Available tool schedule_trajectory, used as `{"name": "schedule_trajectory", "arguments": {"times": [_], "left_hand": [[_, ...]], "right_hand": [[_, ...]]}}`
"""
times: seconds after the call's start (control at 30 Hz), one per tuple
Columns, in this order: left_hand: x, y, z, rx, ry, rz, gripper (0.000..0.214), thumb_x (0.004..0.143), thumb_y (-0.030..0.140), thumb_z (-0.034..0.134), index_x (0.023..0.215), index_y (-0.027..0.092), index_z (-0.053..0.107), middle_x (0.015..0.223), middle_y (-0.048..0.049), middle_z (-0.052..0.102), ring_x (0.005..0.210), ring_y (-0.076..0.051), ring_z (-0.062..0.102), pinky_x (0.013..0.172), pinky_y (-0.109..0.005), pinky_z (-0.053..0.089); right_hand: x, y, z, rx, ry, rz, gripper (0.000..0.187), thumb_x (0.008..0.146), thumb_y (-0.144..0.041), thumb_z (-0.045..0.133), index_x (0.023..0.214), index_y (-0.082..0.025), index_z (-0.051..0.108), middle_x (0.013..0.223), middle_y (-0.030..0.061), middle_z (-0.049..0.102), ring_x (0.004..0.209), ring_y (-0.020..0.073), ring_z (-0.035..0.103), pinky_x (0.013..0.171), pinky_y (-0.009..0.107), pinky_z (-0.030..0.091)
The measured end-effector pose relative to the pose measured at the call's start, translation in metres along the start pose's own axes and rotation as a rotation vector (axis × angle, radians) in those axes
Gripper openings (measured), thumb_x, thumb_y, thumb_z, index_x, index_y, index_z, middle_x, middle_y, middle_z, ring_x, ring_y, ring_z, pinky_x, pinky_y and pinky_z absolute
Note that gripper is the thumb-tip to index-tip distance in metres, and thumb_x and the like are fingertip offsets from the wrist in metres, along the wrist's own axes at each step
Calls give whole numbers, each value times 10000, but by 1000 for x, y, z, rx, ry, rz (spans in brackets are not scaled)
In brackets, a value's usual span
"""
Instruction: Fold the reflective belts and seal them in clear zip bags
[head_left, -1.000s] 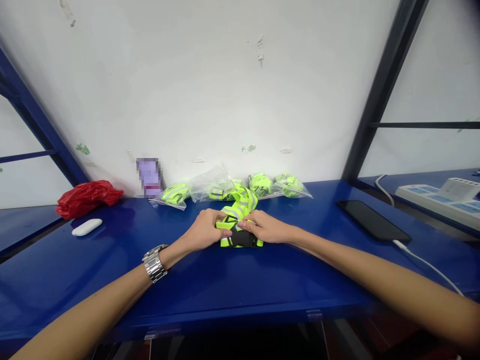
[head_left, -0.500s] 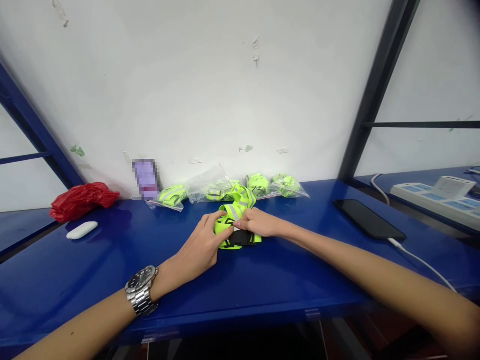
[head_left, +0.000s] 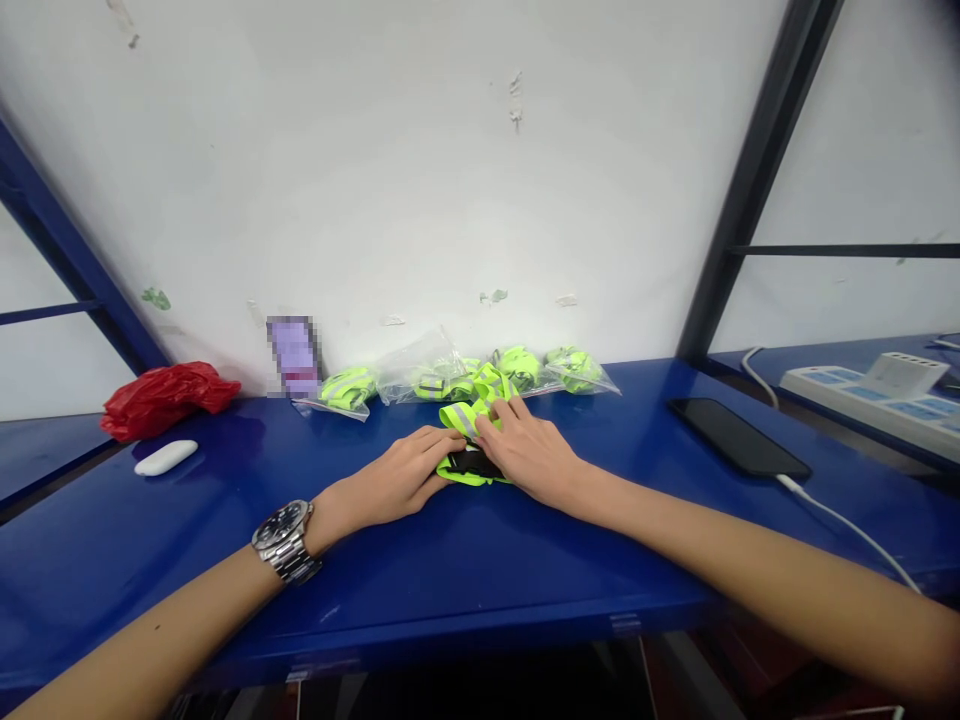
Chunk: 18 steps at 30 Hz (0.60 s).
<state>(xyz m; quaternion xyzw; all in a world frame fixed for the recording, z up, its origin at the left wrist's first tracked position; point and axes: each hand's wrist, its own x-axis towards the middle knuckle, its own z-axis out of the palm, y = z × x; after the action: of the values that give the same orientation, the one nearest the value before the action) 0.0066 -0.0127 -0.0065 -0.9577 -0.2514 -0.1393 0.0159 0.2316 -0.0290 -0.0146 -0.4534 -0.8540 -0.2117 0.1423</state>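
A neon-yellow reflective strap [head_left: 463,416] with a black buckle [head_left: 466,463] lies folded in the middle of the blue bench [head_left: 525,560]. My left hand [head_left: 394,478], a metal watch [head_left: 286,540] on its wrist, lies flat with its fingertips on the strap's left edge. My right hand [head_left: 531,450] rests flat on the strap's right part, fingers stretched toward the wall. Neither hand grips it; both press it down. Part of the strap is hidden under my right hand.
Several clear bags of folded neon straps [head_left: 420,372] line the wall behind. At the left lie a red plastic bag [head_left: 165,397] and a white case [head_left: 165,457]. A black phone [head_left: 739,437] on a white cable [head_left: 847,525] lies right, with a power strip [head_left: 870,385] beyond.
Both hands went from pinching and folding the strap to lying flat on it. The strap bundle now sits lower and flatter. My right hand slid over its top.
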Motion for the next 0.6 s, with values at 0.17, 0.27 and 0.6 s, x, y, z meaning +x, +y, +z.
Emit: {"name": "schedule_trajectory", "arguments": {"times": [0.17,0.27,0.6], "left_hand": [[6,-4,2,38,26,-21,298,979,250,404,1266,179,445,1220,-121,570,1120,-234,531,943,-402,461],[8,-2,3,77,27,-53,275,983,269,399,1225,163,473,1147,-115,603,1025,-233,563,879,-389,476],[10,-1,7,101,56,-165,311,1003,342,330,1228,187,477,1118,-98,629,1009,-233,600,821,-349,478]], "right_hand": [[-12,5,-3,91,-45,-178,537,982,-518,234,1105,-98,545,990,149,564,945,262,549,579,300,509],[-15,5,1,126,-20,-163,601,931,-602,325,1169,-88,525,1018,160,556,993,301,526,599,343,531],[0,7,10,172,-81,-99,310,975,-382,397,1055,-121,544,1044,144,570,967,267,557,642,324,491]]}}
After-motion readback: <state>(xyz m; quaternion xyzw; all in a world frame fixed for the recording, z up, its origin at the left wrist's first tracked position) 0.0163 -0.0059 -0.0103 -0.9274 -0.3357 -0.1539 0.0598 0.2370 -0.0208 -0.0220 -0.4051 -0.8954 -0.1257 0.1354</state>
